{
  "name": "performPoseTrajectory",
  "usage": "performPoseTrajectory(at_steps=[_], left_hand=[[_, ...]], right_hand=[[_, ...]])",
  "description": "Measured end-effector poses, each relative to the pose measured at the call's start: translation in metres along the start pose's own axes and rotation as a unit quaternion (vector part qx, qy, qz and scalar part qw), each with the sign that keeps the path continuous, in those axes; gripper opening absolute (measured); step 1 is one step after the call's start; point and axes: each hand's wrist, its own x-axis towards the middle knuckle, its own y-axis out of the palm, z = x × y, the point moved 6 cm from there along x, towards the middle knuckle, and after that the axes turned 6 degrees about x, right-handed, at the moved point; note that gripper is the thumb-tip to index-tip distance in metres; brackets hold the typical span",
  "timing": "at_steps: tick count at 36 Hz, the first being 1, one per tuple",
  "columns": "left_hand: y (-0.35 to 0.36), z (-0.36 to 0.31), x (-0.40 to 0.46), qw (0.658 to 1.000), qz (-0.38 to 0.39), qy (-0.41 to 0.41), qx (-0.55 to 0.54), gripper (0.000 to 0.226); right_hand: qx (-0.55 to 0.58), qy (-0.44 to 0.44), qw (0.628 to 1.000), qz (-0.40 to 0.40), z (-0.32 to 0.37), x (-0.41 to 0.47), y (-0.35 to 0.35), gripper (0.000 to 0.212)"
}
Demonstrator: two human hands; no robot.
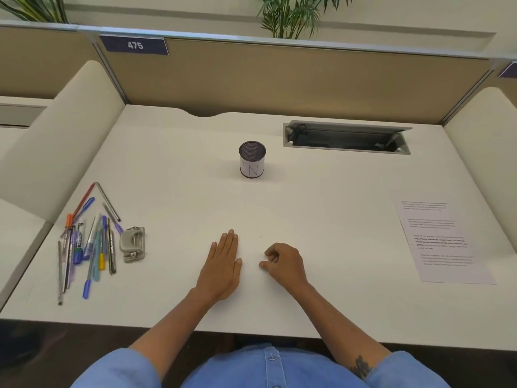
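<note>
My left hand (223, 264) lies flat on the white desk (321, 219), palm down with straight fingers, holding nothing. My right hand (282, 261) rests beside it, about a hand's width to the right, fingers loosely curled and holding nothing. A black mesh pen cup (252, 160) with a white label reading "IN" stands upright at the desk's middle, well beyond both hands. A pile of several pens and pencils (86, 242) lies at the left front of the desk. Right of the pile sits a grey hole punch (133, 244).
A printed sheet of paper (442, 242) lies at the desk's right side. An open cable tray (347, 138) is set into the desk at the back right. A tan partition (279, 79) with a "475" tag closes the back, cream dividers flank both sides.
</note>
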Motion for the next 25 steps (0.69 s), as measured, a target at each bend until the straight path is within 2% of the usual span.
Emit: performPoseTrajectory(at_steps=[15,25], left_hand=[[0.008,0.004,-0.013,1.000,-0.006,0.014,0.017,0.069],[0.011,0.006,-0.017,1.000,-0.013,0.022,0.014,0.069]], right_hand=[[-0.013,0.018,0.998,-0.051,0.015,0.018,-0.002,0.013],[-0.007,-0.008,0.998,-0.068,0.026,0.036,-0.001,0.006]])
